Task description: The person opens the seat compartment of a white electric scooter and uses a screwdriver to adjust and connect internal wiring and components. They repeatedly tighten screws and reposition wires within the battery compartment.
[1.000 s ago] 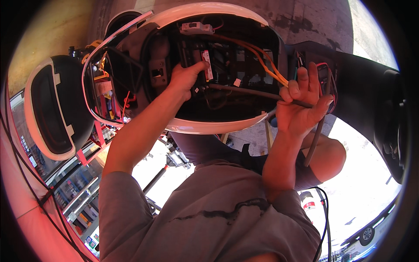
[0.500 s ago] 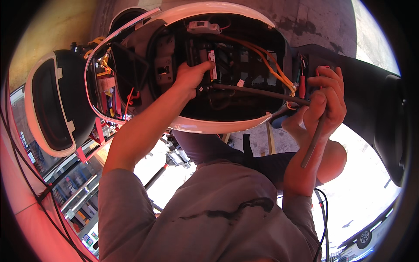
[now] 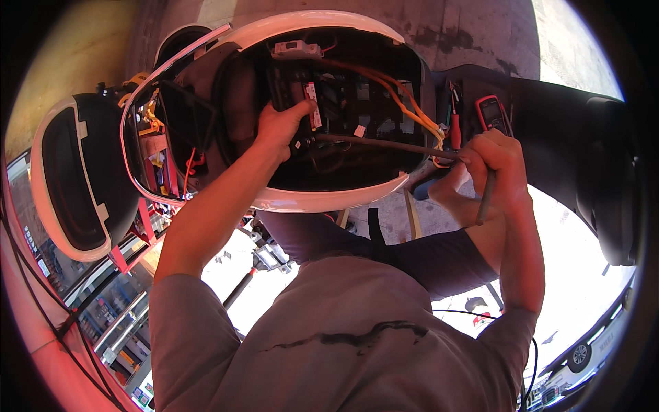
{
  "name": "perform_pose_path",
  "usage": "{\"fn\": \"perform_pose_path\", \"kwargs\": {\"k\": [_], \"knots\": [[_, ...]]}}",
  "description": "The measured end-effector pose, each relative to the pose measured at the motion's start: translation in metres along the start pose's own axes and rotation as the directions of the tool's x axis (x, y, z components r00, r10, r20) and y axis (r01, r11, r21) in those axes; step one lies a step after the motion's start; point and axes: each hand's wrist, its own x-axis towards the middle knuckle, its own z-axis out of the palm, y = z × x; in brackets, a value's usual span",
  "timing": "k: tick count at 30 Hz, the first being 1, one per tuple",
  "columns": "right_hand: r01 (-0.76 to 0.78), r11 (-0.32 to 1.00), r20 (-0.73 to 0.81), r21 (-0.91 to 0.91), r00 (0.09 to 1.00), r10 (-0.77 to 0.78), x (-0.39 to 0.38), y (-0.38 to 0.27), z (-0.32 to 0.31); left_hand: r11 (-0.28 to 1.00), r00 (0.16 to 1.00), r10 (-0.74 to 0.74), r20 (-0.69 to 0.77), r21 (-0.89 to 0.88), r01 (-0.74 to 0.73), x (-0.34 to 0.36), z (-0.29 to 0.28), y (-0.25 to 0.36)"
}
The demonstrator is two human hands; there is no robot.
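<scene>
My left hand [image 3: 283, 127] reaches into the open scooter body [image 3: 316, 199], its fingers around a black boxy part [image 3: 294, 86] with the thumb beside a white-and-red label [image 3: 313, 106]. My right hand [image 3: 500, 165] is closed around a long dark rod-like piece [image 3: 384, 144], either a bar or a sleeved cable. One stretch runs left into the cavity, near my left hand; the other end hangs below my right hand at an angle. Orange cables [image 3: 401, 96] curve down the cavity's right side. A pale breaker-like block [image 3: 296, 49] sits at its far edge.
A red-handled screwdriver [image 3: 455, 130] and a red multimeter [image 3: 491, 113] lie right of the cavity, beside the long black seat [image 3: 556, 130]. A black-and-white top case [image 3: 86, 178] stands at the left. A car [image 3: 583, 353] appears at lower right.
My right hand has turned and lowered slightly, still gripping the dark piece, and its hanging end looks shorter. The multimeter now shows. The view has shifted; my left hand stays on the black part.
</scene>
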Motion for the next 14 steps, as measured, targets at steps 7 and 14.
{"fn": "perform_pose_path", "kwargs": {"k": [7, 14], "knots": [[-0.442, 0.83, -0.079, 0.341, 0.866, 0.494, -0.015, 0.001, -0.041, 0.995, 0.999, -0.032, 0.031, 0.1, 0.028, -0.004, -0.005, 0.001], [-0.42, 0.468, -0.182, 0.778, 0.562, 0.807, -0.105, 0.06, -0.083, 0.974, 0.995, 0.018, 0.094, 0.223, -0.039, 0.005, -0.008, -0.003]]}}
